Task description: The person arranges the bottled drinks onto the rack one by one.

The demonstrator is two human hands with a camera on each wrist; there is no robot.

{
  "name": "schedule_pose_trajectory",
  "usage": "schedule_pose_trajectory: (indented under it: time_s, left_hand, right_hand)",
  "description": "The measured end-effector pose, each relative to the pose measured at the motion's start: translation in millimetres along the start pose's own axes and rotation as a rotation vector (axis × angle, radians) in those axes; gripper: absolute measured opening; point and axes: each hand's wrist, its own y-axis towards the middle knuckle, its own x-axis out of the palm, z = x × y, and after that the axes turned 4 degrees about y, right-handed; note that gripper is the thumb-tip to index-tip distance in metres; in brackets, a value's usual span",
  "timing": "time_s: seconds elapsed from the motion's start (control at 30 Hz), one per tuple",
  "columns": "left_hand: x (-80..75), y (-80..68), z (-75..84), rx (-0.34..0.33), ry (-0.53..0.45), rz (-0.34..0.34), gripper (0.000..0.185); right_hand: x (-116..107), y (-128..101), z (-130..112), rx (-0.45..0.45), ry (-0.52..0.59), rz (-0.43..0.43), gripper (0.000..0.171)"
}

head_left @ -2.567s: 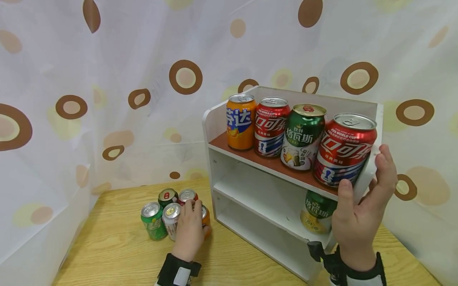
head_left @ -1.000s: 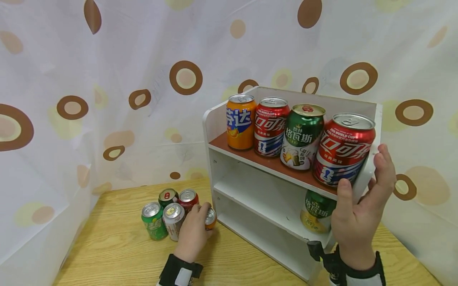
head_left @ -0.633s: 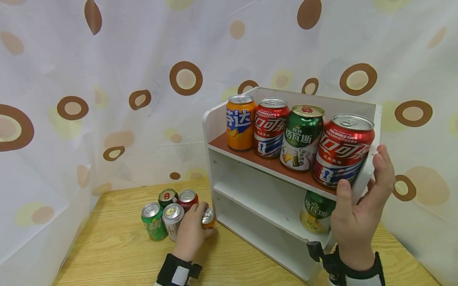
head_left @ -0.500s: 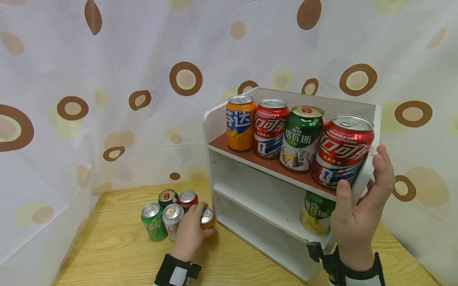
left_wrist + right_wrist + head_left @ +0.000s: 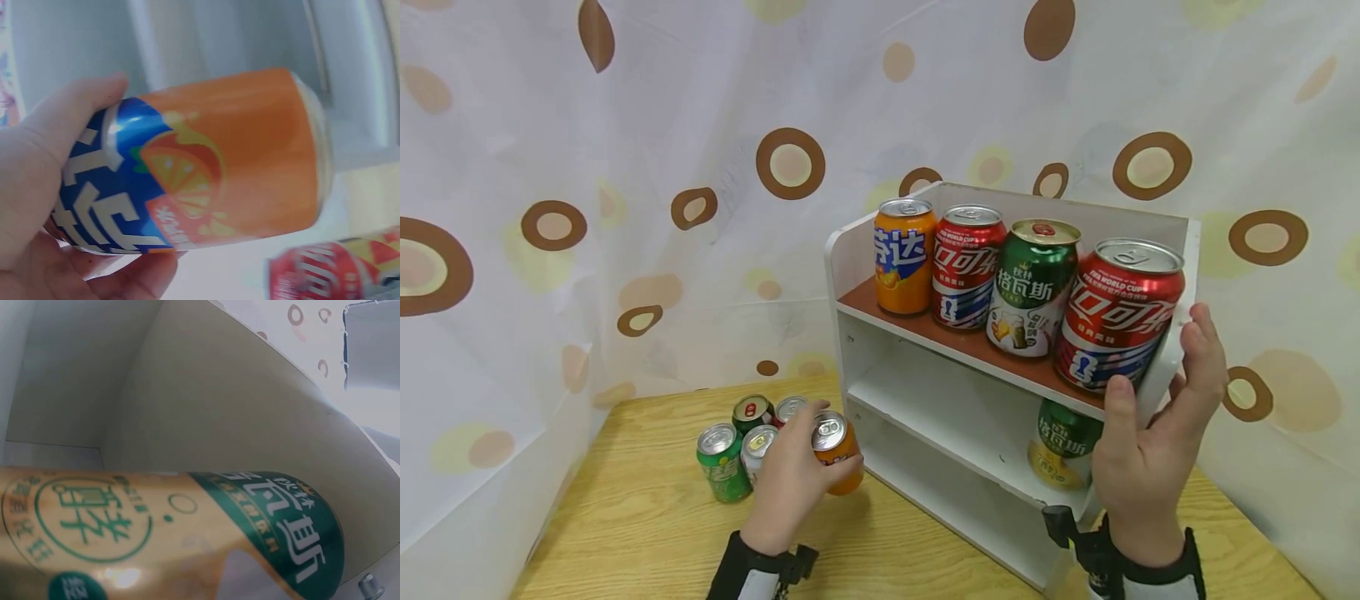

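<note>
My left hand grips an orange Fanta can, thumb on one side and fingers on the other. The left wrist view shows the can's orange-slice print, with the white shelf behind it. My right hand holds the right side panel of the small white shelf unit, its thumb at the front edge and fingers on the outer side. On the middle level, close to that hand, stands a green and gold kvass can, which fills the lower part of the right wrist view.
On the brown-red top level stand an orange Fanta can, two red cola cans and a green-white kvass can. Left of the unit, several cans cluster on the wooden table, including a green one. A patterned curtain hangs behind.
My left hand has moved the orange can rightward and up, away from the clustered cans, and more of it shows. The right hand keeps its place on the shelf unit.
</note>
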Motion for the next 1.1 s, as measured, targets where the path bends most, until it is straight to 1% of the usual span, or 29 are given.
schedule_pose_trajectory:
  time_s: [0.1,0.23,0.33,0.47,0.63,0.9,1.1]
  left_hand:
    - [-7.7,0.9,11.8,0.003,-0.029,0.034,0.077]
    - [-16.6,2.4,26.0,0.03,-0.086,0.076,0.074]
    - [-21.8,4.9,34.8,0.08,-0.115,0.105,0.073]
    - [-24.8,10.0,44.4,0.151,-0.132,0.145,0.073]
    - [-23.2,14.0,51.9,0.2,-0.154,0.181,0.075]
    - [-13.1,19.3,60.7,0.216,-0.19,0.163,0.076]
    - [-3.8,27.3,66.8,0.253,-0.204,0.159,0.076]
  right_hand:
    - [0,0,0,-0.001,-0.003,0.001,0.045]
    - [-1,0,0,-0.003,-0.012,-0.003,0.045]
    - [-1,0,0,-0.002,-0.016,-0.005,0.045]
    - [-1,0,0,-0.002,-0.017,-0.006,0.045]
    - [-2,-1,0,-0.006,-0.017,-0.012,0.046]
    - [-2,-2,0,-0.01,-0.024,-0.011,0.048]
    - [-2,-1,0,-0.017,-0.019,-0.011,0.048]
